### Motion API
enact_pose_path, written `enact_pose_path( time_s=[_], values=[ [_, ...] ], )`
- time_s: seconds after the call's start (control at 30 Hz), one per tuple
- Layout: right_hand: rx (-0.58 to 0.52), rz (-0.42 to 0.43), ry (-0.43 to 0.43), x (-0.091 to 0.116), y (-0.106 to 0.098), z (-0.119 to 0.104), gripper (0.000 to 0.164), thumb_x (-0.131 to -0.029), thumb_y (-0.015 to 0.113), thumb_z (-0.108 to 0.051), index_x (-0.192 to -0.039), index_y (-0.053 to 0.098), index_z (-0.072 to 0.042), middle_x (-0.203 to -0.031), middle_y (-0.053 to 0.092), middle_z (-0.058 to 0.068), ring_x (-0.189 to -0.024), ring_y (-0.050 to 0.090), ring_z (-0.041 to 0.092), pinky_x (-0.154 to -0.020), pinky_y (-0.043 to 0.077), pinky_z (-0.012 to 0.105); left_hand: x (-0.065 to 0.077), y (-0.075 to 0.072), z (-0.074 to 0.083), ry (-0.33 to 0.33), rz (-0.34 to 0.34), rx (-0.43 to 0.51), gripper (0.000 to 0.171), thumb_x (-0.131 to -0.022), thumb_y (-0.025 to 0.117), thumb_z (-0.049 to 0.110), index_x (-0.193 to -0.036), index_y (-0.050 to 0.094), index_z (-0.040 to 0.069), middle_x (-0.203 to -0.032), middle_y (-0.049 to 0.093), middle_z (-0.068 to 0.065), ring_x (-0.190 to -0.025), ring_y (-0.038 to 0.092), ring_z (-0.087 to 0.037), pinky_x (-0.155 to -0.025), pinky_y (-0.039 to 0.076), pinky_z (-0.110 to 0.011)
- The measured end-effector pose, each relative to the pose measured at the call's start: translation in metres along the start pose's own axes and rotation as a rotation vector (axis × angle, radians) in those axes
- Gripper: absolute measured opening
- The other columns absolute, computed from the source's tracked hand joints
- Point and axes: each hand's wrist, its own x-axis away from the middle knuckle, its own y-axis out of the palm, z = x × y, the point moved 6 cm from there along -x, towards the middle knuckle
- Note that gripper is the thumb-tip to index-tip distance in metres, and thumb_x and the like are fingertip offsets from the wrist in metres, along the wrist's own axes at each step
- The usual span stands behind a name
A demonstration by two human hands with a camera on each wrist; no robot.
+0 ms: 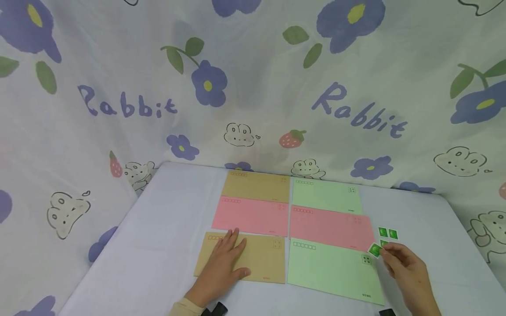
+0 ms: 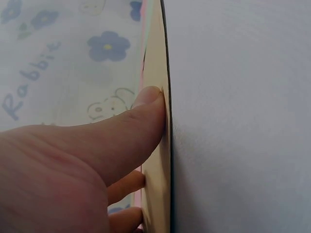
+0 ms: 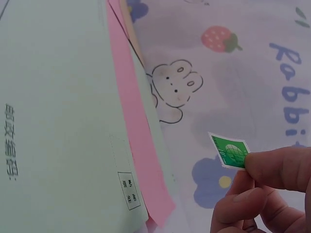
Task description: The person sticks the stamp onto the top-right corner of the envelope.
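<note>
Lower right of frame: green stamp, white-bordered, pinched by one edge between thumb and forefinger of the right hand. It sits by the upper right corner of the near green envelope, near the printed square; the right-wrist view shows it standing out from the fingertips, apparently clear of the paper. Handling, by judgement: almost weightless, thin, quick to crease; best taken by the rim, face left free, as here. Right hand comes in from the bottom right edge, remaining fingers curled beneath the pinch.

Lower centre-left: left hand rests on the near brown envelope, fingers spread apart, thumb out toward the right; holds nothing. Envelope lies flat; probably light, bendy, apt to slide on the cloth, so a spread palm or a grip at the edge would suit.

Right of the envelopes, a little above the held stamp: two loose stamps side by side, a third partly hidden behind the fingers.

Middle of frame: left pink envelope and right pink envelope. Beyond: far brown envelope, far green envelope. Top: patterned cloth backdrop.
</note>
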Motion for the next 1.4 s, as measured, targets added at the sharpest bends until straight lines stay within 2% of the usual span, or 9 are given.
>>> enact_pose_path(
  time_s=[0.13,0.27,0.4,0.73,0.9,1.1,1.4],
  values=[
    [-0.012,-0.003,-0.005,0.003,0.005,-0.003,0.031,-0.090,0.062,-0.027,-0.110,0.055,-0.005,-0.086,0.060,-0.001,-0.068,0.049,0.008,-0.053,0.045,0.022,0.000,0.000,0.001,0.006,0.003,-0.010,0.072,-0.078,0.071,0.036,-0.135,0.045,0.001,-0.150,0.019,-0.019,-0.140,0.011,-0.034,-0.112,0.010,-0.050],
    [0.004,-0.009,-0.015,0.006,0.010,-0.007,0.035,-0.090,0.061,-0.029,-0.114,0.055,-0.004,-0.089,0.060,-0.001,-0.069,0.050,0.008,-0.054,0.046,0.022,-0.001,-0.001,0.001,0.018,0.010,-0.020,0.072,-0.077,0.071,0.035,-0.134,0.046,0.000,-0.150,0.020,-0.020,-0.139,0.012,-0.035,-0.112,0.011,-0.052],
    [0.016,-0.028,-0.059,0.008,0.014,-0.015,0.036,-0.090,0.060,-0.031,-0.114,0.055,-0.003,-0.091,0.060,-0.002,-0.072,0.051,0.009,-0.055,0.047,0.022,-0.003,-0.001,0.000,0.017,0.008,-0.031,0.072,-0.077,0.071,0.036,-0.135,0.046,0.001,-0.150,0.020,-0.020,-0.139,0.012,-0.035,-0.112,0.011,-0.052],
    [0.050,-0.064,-0.175,0.011,0.022,-0.031,0.033,-0.092,0.057,-0.030,-0.111,0.055,-0.002,-0.091,0.056,0.007,-0.066,0.048,0.012,-0.051,0.044,0.027,-0.007,0.000,-0.002,0.011,0.008,-0.036,0.073,-0.078,0.070,0.039,-0.136,0.045,0.002,-0.151,0.019,-0.018,-0.140,0.010,-0.032,-0.113,0.009,-0.049],
    [0.017,-0.107,-0.220,0.012,0.028,-0.042,0.032,-0.092,0.058,-0.029,-0.110,0.055,-0.002,-0.086,0.055,0.008,-0.063,0.047,0.012,-0.049,0.042,0.029,-0.009,-0.002,0.001,0.032,0.015,-0.049,0.073,-0.079,0.069,0.039,-0.136,0.044,0.002,-0.151,0.019,-0.019,-0.140,0.011,-0.033,-0.112,0.010,-0.050],
    [-0.054,-0.173,-0.245,0.011,0.043,-0.053,0.032,-0.091,0.059,-0.026,-0.109,0.055,0.000,-0.081,0.055,0.004,-0.062,0.045,0.013,-0.048,0.040,0.031,-0.008,-0.003,0.001,0.027,0.025,-0.046,0.072,-0.078,0.070,0.038,-0.135,0.046,0.001,-0.150,0.021,-0.020,-0.139,0.013,-0.035,-0.112,0.011,-0.052],
    [-0.044,-0.191,-0.231,0.015,0.060,-0.055,0.032,-0.091,0.060,-0.029,-0.109,0.056,-0.003,-0.083,0.056,0.004,-0.065,0.048,0.014,-0.052,0.043,0.030,-0.001,-0.001,0.001,0.025,0.026,-0.028,0.073,-0.077,0.072,0.036,-0.135,0.046,0.001,-0.150,0.021,-0.020,-0.139,0.013,-0.035,-0.112,0.012,-0.052]
  ],
)
